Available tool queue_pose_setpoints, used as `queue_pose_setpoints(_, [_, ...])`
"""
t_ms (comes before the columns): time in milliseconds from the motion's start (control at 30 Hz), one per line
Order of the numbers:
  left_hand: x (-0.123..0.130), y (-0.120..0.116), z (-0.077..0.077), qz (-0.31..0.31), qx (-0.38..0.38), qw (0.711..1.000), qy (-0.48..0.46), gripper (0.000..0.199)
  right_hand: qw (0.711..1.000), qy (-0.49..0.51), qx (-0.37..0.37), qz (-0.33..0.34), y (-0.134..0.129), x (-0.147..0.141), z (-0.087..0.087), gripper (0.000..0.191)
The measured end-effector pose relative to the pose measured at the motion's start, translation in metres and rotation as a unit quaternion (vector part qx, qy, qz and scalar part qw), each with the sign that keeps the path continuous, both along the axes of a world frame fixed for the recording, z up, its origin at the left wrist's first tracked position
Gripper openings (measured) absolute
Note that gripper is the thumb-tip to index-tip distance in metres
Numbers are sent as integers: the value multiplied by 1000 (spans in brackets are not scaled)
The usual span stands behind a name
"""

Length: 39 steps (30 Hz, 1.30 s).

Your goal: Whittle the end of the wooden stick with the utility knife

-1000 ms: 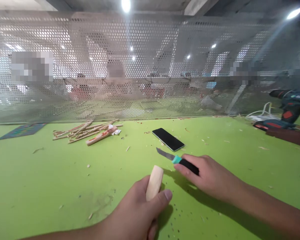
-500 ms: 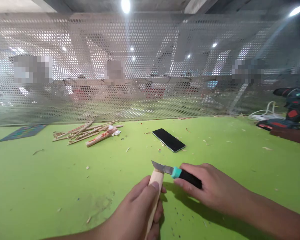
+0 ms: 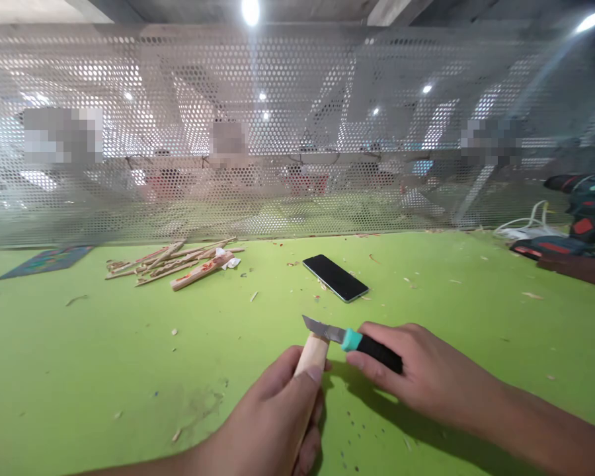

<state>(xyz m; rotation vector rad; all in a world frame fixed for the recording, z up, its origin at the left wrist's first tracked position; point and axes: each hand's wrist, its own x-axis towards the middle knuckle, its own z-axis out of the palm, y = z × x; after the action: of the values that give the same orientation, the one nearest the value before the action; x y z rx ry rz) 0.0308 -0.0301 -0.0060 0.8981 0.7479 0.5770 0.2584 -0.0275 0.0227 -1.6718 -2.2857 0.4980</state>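
Note:
My left hand (image 3: 282,410) is wrapped round a pale wooden stick (image 3: 313,354), its far end poking up past my thumb and its lower part mostly hidden by my fingers. In my right hand (image 3: 401,357) is a utility knife (image 3: 371,349) with a black grip and a turquoise collar. The knife's blade lies across the far end of the stick, pointing left, and appears to touch the wood. Beyond both hands a black smartphone (image 3: 335,277) lies face up on the green tabletop (image 3: 129,370).
A pile of thin wooden sticks (image 3: 153,261) and a thicker red-stained piece (image 3: 198,272) lie at back left, near a patterned flat sheet (image 3: 47,262). A cordless drill (image 3: 585,211) and white cable (image 3: 530,218) are at right. A perforated screen (image 3: 287,132) stands behind; wood shavings are scattered around.
My left hand and the stick have shifted slightly, with my thumb a little further right. The knife remains across the stick's end, nearly in place.

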Motion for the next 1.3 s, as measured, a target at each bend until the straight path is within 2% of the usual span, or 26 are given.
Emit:
queue_pose_setpoints(133, [-1, 2, 6, -11, -32, 999, 19, 58, 1000, -9, 3, 4, -1, 1, -1, 53])
queue_pose_setpoints(300, [-4, 5, 11, -12, -90, 996, 10, 43, 1000, -3, -9, 27, -4, 2, -5, 57])
queue_pose_setpoints(533, [-3, 2, 11, -15, -39, 999, 17, 39, 1000, 8, -7, 11, 1, 2, -2, 55])
queue_pose_setpoints(733, [-4, 3, 12, -34, -41, 999, -6, 40, 1000, 13, -11, 21, -1, 2, -3, 55])
queue_pose_setpoints(867, [-8, 4, 14, -74, -22, 997, 12, 51, 1000, 12, -11, 26, -2, 2, -2, 54])
queue_pose_setpoints(1133, [-8, 7, 15, -84, -31, 996, 29, 58, 997, 28, 60, 35, -6, -11, -4, 53])
queue_pose_setpoints(1300, [-8, 9, 12, -89, 4, 994, 60, 66, 996, 10, 76, 36, -9, -18, -8, 54])
